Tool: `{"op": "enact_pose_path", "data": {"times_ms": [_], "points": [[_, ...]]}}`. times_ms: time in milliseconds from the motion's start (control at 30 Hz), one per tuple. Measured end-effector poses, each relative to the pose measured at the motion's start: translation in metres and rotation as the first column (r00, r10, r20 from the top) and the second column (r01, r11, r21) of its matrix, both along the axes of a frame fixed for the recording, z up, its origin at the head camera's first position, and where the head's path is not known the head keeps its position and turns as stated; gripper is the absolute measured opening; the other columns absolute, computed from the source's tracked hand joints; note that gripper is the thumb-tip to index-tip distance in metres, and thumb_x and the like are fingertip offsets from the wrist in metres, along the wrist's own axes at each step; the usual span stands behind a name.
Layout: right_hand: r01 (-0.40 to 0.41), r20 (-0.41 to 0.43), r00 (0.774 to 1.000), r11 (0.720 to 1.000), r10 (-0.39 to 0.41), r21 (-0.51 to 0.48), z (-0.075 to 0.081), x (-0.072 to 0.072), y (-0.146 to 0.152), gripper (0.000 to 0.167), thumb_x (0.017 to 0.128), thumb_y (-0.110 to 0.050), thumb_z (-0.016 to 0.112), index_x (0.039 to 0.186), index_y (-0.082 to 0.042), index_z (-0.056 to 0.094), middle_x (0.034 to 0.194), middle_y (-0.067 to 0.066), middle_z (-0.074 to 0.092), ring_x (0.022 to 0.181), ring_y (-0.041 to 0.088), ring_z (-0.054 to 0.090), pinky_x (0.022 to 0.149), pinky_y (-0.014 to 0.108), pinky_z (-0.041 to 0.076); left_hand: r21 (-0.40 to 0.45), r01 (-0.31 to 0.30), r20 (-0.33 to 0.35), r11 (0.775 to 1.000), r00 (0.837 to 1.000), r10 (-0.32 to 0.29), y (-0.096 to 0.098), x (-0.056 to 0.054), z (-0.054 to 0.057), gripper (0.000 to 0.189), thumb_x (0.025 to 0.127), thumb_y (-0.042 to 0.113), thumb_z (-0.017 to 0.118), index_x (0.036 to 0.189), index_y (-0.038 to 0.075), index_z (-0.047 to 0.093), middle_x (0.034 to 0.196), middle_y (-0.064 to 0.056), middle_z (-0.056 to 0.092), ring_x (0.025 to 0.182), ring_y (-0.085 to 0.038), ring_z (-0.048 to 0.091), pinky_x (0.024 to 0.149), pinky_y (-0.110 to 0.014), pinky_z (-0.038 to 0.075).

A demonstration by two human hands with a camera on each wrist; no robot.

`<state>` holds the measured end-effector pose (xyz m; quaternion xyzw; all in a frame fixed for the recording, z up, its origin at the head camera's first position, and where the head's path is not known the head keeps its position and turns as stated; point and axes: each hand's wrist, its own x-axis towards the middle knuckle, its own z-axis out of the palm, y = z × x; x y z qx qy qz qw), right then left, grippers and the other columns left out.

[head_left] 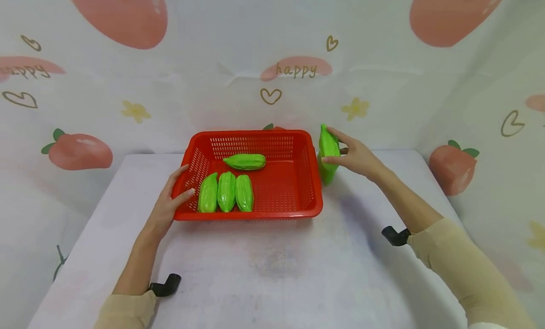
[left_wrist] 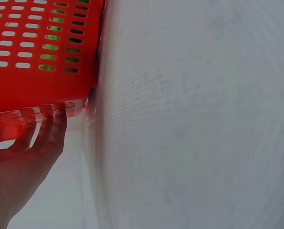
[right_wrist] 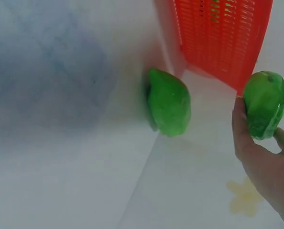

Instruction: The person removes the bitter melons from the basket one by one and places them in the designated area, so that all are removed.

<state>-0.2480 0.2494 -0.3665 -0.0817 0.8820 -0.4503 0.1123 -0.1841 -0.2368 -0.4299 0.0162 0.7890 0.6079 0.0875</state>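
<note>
The right grip (head_left: 357,156), pinching a gourd (head_left: 328,146) right of the basket (head_left: 283,177), should clear it while the left grip (head_left: 165,207) holds its left side steady.

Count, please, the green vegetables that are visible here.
6: three green vegetables side by side in the red basket, one behind them, one in the right hand, and one on the table beside the basket, partly hidden in the head view.

Green vegetable (head_left: 329,145) in right fingers (head_left: 341,137)
</note>
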Motion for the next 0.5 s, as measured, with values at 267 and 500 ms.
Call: {"op": "enact_pose_path", "data": {"times_ms": [267, 500], "points": [[0.019, 0.02, 1.0, 1.0, -0.019, 0.004, -0.008, 0.003, 0.012, 0.087, 0.088, -0.036, 0.076, 0.158, -0.035, 0.024, 0.151, 0.014, 0.04, 0.129, 0.039, 0.051, 0.101, 0.059, 0.042, -0.003, -0.004, -0.002, 1.0, 1.0, 0.004, 0.0, 0.001, -0.002, 0.068, 0.1, 0.032, 0.055, 0.158, 0.037, 0.019, 0.158, -0.008, 0.023, 0.13, -0.024, 0.034, 0.088, -0.019, 0.049], [0.052, 0.035, 0.998, 0.999, -0.052, 0.001, -0.01, 0.005, 0.023, 0.088, 0.088, -0.036, 0.076, 0.158, -0.035, 0.023, 0.151, 0.017, 0.04, 0.129, 0.04, 0.051, 0.103, 0.06, 0.039, -0.009, -0.004, -0.008, 1.0, 1.0, 0.004, 0.001, 0.0, -0.001, 0.068, 0.1, 0.033, 0.054, 0.158, 0.037, 0.019, 0.158, -0.009, 0.023, 0.13, -0.024, 0.035, 0.088, -0.019, 0.05]]}}
